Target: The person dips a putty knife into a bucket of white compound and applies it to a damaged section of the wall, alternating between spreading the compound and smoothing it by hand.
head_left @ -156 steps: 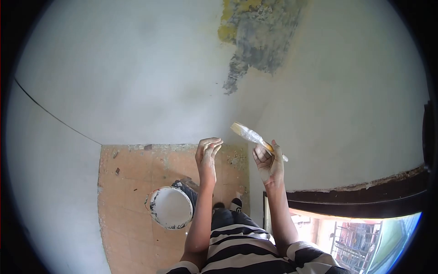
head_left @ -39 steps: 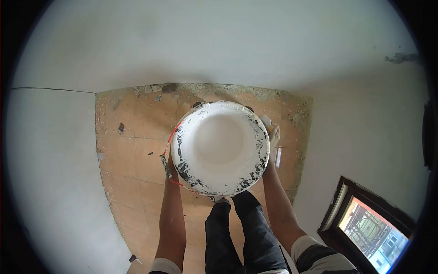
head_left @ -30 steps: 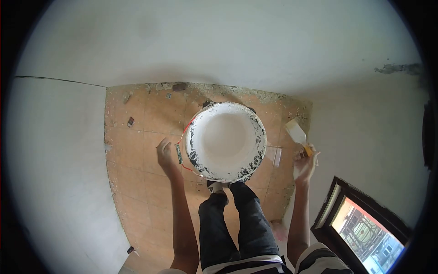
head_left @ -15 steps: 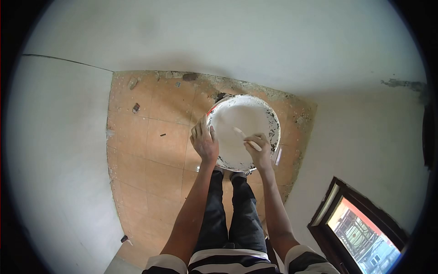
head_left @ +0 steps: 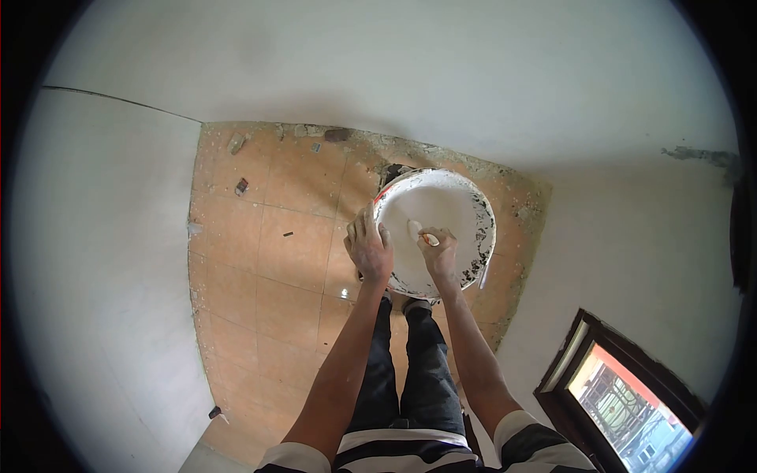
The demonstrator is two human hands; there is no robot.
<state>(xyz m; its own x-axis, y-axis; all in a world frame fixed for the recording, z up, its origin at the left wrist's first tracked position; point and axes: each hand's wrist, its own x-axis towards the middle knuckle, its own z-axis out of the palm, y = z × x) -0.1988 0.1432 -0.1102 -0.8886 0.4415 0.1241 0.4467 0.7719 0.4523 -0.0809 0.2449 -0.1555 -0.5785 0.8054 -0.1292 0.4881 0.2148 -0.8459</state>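
Observation:
A large round white bucket (head_left: 487,213) stands on the floor just in front of my feet. Pale, smooth paste (head_left: 441,206) fills much of it, and dark specks and dried smears mark its inner wall. My left hand (head_left: 371,246) grips the bucket's left rim, fingers outside and thumb over the edge. Over the paste, my right hand (head_left: 440,254) is closed around a small tool with an orange-and-white handle (head_left: 430,239). The tool's far end is coated in white and dips into the paste, so its shape is hidden.
Orange tiles (head_left: 292,307) cover the floor, with rubble pieces (head_left: 236,143) and crumbs along the wall base. Pale walls (head_left: 331,55) rise on several sides. A dark-framed window (head_left: 623,394) is at the lower right. A dark bit (head_left: 214,412) lies by the left wall.
The bucket and my left hand on its rim have shifted slightly right in view. My right hand has turned the tool more upright, its end still in the paste.

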